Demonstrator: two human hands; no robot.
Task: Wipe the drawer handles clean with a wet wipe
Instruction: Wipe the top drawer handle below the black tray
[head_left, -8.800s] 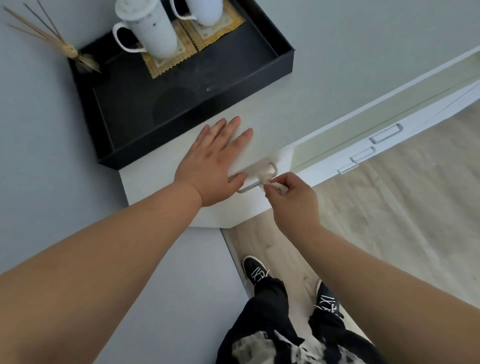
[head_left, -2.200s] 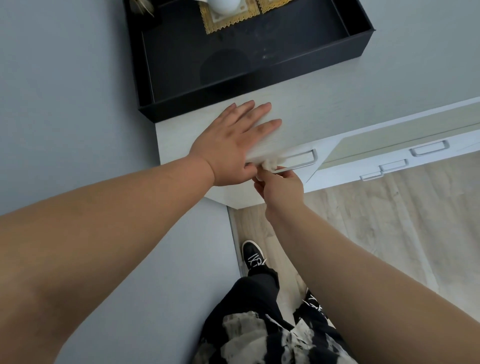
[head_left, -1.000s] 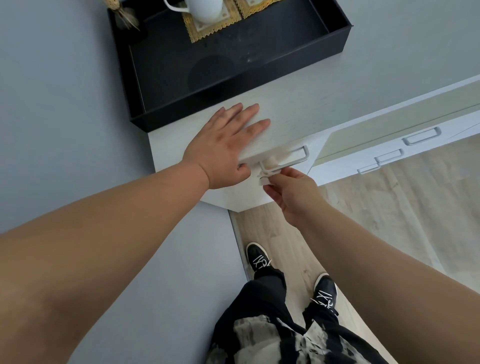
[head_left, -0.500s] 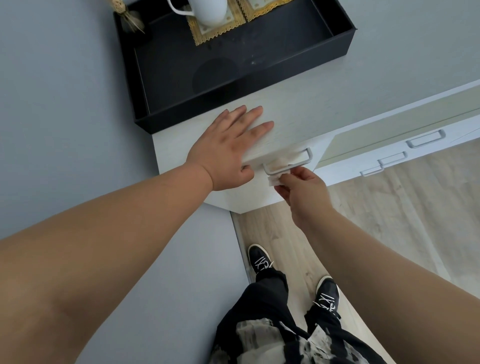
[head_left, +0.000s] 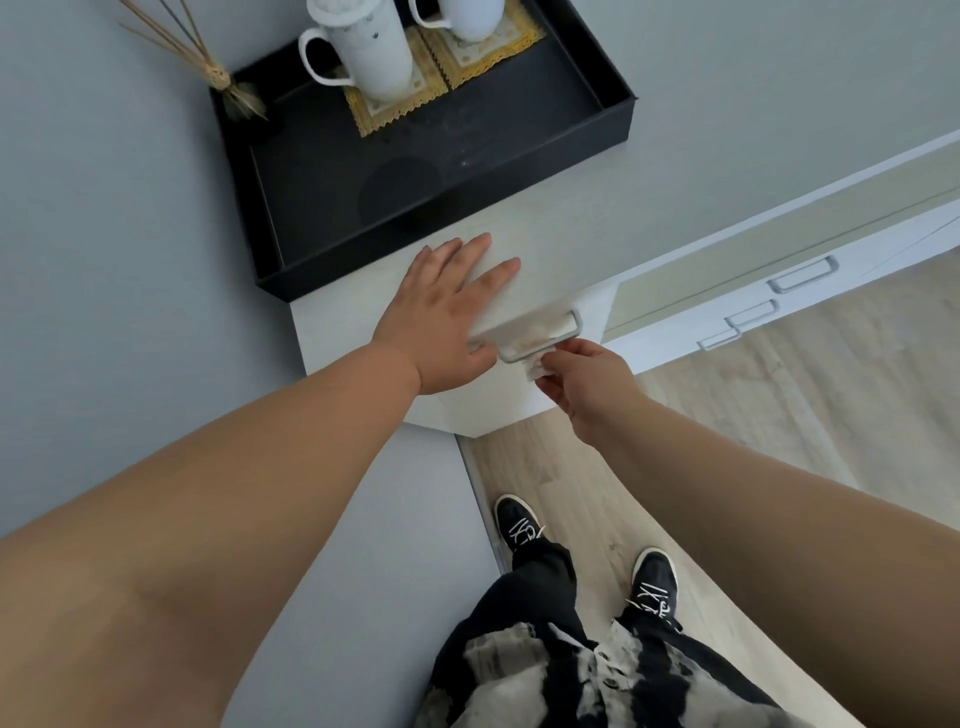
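I saw the left hand (head_left: 447, 317) flat, fingers straight, on the pale cabinet top (head_left: 561, 228). The right hand (head_left: 587, 384), to its right, pinched a crumpled white wet wipe (head_left: 537, 370) against the near bar of the silver metal drawer handle (head_left: 540, 348).

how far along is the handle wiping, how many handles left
Nothing can be confirmed as finished from this view. In hand: the right hand pinches the wet wipe at the near drawer handle, while the left hand rests flat on the cabinet top. Left: three more handles on the drawers further right, with no wipe near them.
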